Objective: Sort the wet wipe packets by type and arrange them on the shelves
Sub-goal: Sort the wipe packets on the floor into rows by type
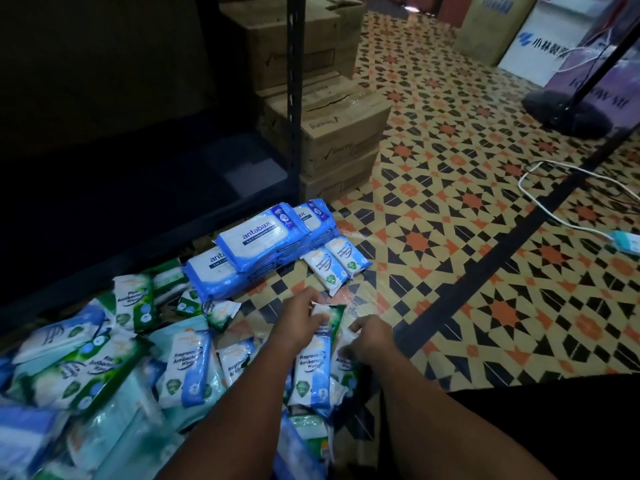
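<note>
A heap of wet wipe packets (104,368), green and blue kinds mixed, covers the floor at the lower left. Beyond it lie stacked large blue antabax packs (256,244), with two small blue fragrance wipe packets (334,265) side by side on the floor to their right. My left hand (301,320) grips the top of a blue fragrance packet (310,372), with a green-edged packet (334,313) behind it. My right hand (369,337) curls its fingers over a white-and-blue packet (343,358) beside it. The dark shelf (145,188) stands at the left, low and unlit.
Cardboard boxes (332,133) are stacked behind the black shelf post (294,98). A fan base (568,112) and white cable with power strip (623,240) lie on the patterned floor at the right. More boxes stand at the far right back.
</note>
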`<act>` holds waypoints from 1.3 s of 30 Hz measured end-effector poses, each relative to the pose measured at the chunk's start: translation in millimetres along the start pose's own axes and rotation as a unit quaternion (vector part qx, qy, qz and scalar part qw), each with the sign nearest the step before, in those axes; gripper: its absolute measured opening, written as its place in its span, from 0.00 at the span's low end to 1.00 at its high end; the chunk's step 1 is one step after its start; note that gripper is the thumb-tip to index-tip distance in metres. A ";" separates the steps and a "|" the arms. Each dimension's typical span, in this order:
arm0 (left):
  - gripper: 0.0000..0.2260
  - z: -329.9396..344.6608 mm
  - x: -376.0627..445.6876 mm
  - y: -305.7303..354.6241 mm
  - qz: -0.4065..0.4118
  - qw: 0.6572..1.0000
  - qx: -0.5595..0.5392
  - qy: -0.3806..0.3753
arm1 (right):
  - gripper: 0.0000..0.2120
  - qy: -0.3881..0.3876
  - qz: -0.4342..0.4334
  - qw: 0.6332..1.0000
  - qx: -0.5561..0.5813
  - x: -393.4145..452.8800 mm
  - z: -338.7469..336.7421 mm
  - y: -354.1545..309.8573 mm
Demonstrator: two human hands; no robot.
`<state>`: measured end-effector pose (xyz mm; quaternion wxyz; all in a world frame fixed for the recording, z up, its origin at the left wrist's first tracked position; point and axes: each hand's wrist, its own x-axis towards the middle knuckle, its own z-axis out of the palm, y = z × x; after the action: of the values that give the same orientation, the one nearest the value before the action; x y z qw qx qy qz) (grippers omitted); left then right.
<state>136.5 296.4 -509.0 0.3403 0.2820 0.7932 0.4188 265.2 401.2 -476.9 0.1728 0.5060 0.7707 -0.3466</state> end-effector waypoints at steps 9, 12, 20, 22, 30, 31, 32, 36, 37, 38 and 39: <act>0.05 -75.8 -56.0 27.9 0.105 0.965 -0.071 0.228 | 0.13 0.050 -0.147 0.987 -0.030 -26.7 -43.5 -84.9; 0.04 -112.6 -78.2 18.6 0.089 0.961 -0.084 0.249 | 0.12 0.011 -0.244 0.970 0.014 -39.5 -32.1 -119.6; 0.08 -216.1 -165.9 -50.7 -0.028 0.898 -0.076 0.432 | 0.19 -0.156 -0.367 0.916 0.049 -87.2 59.2 -217.0; 0.06 -234.0 -190.3 -72.1 -0.065 0.873 -0.083 0.477 | 0.20 -0.181 -0.384 0.905 0.032 -98.1 85.8 -235.7; 0.02 -249.2 -273.2 -142.8 -0.160 0.788 -0.097 0.587 | 0.21 -0.266 -0.386 0.880 -0.072 -138.2 158.8 -280.8; 0.02 -244.1 -282.9 -149.9 -0.157 0.775 -0.085 0.607 | 0.21 -0.269 -0.394 0.875 -0.084 -139.8 165.8 -283.4; 0.04 -239.1 -290.8 -158.0 -0.160 0.759 -0.078 0.626 | 0.21 -0.269 -0.406 0.868 -0.095 -140.7 173.5 -285.7; 0.06 -228.0 -304.4 -187.7 -0.218 0.715 -0.094 0.658 | 0.20 -0.284 -0.433 0.842 -0.151 -144.5 200.0 -289.6; 0.06 -226.2 -303.9 -190.8 -0.222 0.723 -0.086 0.648 | 0.20 -0.277 -0.444 0.835 -0.170 -143.2 204.6 -288.4; 0.07 -224.0 -302.8 -195.4 -0.222 0.736 -0.071 0.635 | 0.20 -0.258 -0.464 0.824 -0.198 -142.5 209.0 -287.1; 0.07 -222.5 -301.8 -199.9 -0.231 0.747 -0.062 0.620 | 0.19 -0.234 -0.485 0.811 -0.229 -141.8 213.7 -286.0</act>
<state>115.2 -127.8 -495.7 -0.1231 -0.2532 0.8432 0.4579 50.6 85.2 -436.3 0.2680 -0.0844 0.9096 -0.3062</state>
